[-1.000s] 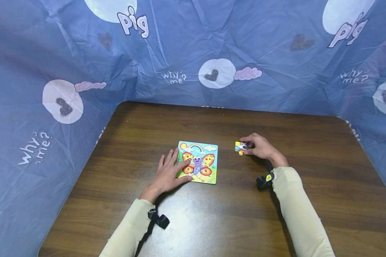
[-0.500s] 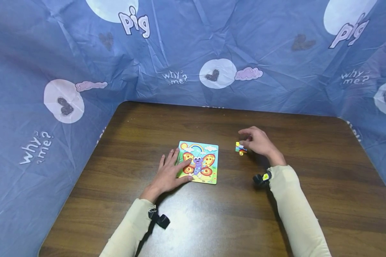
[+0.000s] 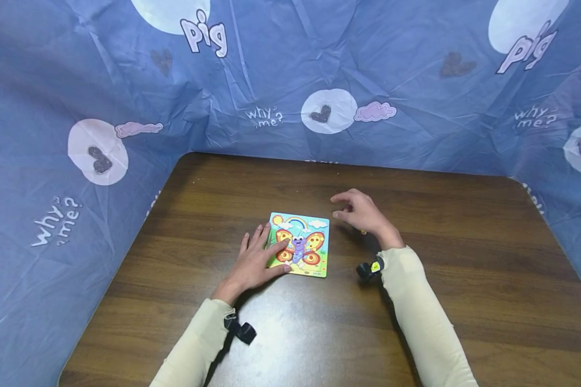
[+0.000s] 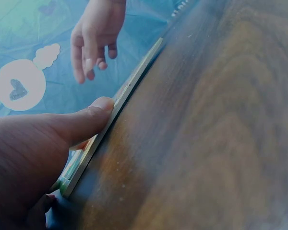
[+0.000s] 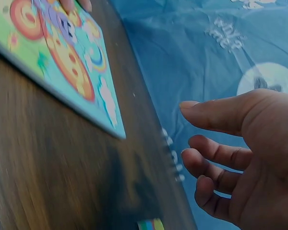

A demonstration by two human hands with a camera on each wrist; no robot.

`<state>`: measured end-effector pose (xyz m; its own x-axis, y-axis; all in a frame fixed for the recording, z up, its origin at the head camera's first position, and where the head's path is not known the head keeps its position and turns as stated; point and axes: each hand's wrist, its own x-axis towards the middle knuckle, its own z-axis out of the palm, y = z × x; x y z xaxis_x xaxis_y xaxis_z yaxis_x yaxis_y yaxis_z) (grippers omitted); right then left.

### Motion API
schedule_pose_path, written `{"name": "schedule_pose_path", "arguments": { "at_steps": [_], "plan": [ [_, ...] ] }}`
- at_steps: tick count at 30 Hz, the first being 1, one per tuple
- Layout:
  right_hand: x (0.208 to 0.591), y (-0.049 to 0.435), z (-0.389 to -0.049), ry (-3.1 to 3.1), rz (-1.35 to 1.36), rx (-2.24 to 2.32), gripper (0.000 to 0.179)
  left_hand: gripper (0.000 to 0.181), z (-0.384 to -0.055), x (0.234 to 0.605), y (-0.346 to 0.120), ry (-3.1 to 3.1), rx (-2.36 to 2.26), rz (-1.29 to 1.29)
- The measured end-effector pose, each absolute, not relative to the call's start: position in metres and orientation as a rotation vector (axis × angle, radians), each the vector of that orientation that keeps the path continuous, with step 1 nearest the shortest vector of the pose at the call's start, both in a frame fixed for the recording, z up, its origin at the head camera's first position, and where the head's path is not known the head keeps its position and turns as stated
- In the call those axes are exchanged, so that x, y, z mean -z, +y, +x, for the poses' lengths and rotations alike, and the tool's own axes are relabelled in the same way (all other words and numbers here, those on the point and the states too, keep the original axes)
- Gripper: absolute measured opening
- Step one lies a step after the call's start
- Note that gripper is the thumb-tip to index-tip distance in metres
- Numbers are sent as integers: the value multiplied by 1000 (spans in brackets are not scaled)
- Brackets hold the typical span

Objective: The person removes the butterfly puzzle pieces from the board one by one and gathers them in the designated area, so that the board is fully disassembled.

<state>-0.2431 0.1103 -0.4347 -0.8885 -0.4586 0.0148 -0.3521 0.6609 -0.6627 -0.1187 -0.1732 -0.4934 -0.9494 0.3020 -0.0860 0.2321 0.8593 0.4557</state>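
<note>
A square butterfly jigsaw puzzle (image 3: 314,258) lies flat on the table, its picture of sun, rainbow and clouds facing up. My left hand (image 3: 252,263) rests on its left side with spread fingers, thumb and forefinger over the picture. In the left wrist view the thumb (image 4: 93,117) lies across the board's edge. Above the table, right of the puzzle, hovers my right hand (image 3: 363,212), fingers loosely bent and nothing between them. A small colourful puzzle piece (image 5: 151,224) lies on the wood below it; in the head view the hand hides nearly all of it.
The brown wooden table (image 3: 465,301) reaches back to a blue printed cloth (image 3: 397,64), which hangs behind and on both sides. Dark wrist cameras (image 3: 368,270) sit at the sleeves' cuffs.
My right hand has let go of the small puzzle piece, lifted off it and moved left toward the puzzle. My left hand has stayed in place on the board.
</note>
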Motion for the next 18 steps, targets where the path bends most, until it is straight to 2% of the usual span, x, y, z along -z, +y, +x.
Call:
{"name": "schedule_pose_path", "arguments": {
  "at_steps": [18],
  "plan": [
    [445,55,-234,2633,-790,1021,36,68,-120,495,-173,2875,-680,409]
  ]
}}
